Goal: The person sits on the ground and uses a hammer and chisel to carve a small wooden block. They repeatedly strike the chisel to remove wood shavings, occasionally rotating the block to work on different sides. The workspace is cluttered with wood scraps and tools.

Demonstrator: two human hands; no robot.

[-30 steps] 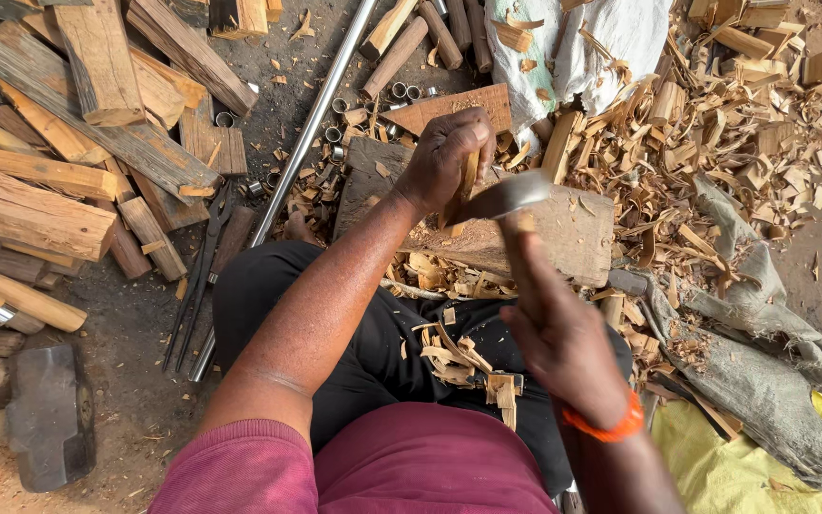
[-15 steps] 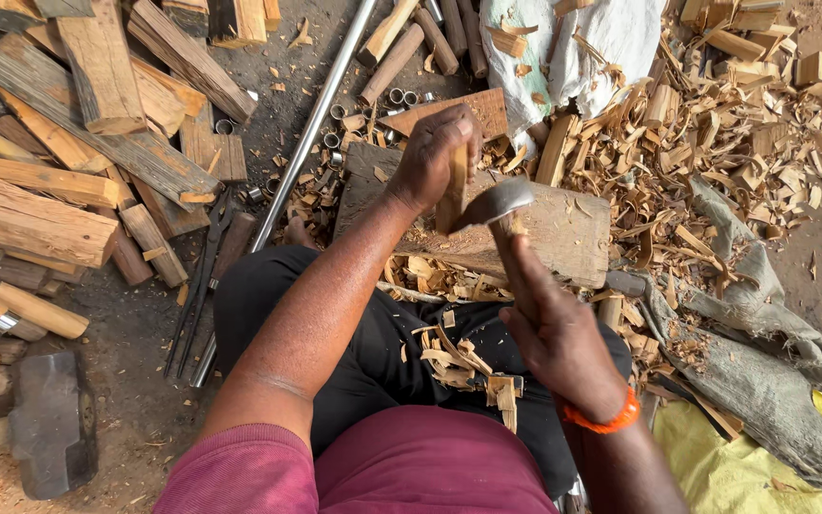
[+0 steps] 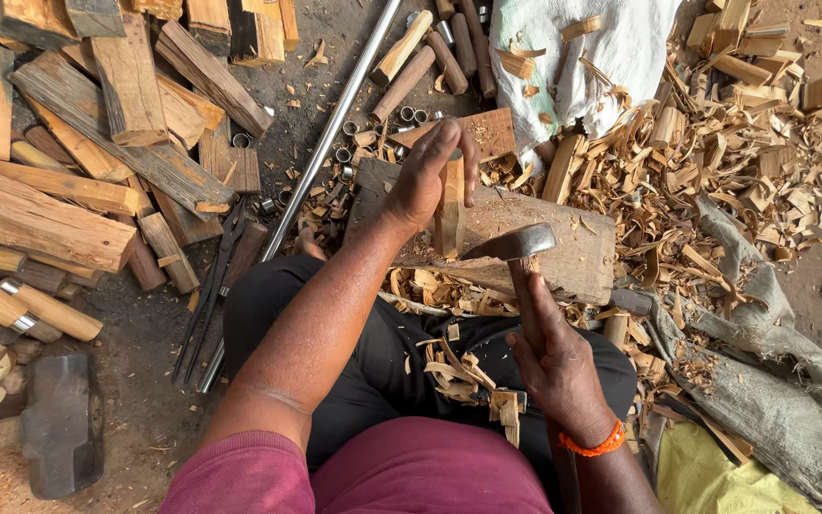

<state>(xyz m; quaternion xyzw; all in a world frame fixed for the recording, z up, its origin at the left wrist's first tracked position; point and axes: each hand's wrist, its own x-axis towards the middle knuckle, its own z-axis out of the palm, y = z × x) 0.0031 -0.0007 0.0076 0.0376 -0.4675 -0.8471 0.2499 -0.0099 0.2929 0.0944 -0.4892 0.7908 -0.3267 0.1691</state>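
Observation:
My left hand (image 3: 430, 176) grips a short, pale wooden piece (image 3: 449, 214) and holds it upright on a thick wooden chopping block (image 3: 573, 243) in front of my knees. My right hand (image 3: 554, 366), with an orange band at the wrist, is closed around the wooden handle of an adze-like tool. Its dark metal head (image 3: 511, 245) sits against the lower side of the upright piece. Curled wood shavings (image 3: 463, 371) lie on my dark trousers between my arms.
Split wood lengths (image 3: 78, 181) are stacked at the left, with a heavy metal hammer head (image 3: 61, 424) on the ground below them. A long steel pipe (image 3: 330, 124), small metal rings (image 3: 349, 152), a white sack (image 3: 601, 52) and a deep heap of shavings (image 3: 715, 171) surround the block.
The tool head has come down from above the block to the base of the upright wooden piece. My left hand has kept its grip on the piece.

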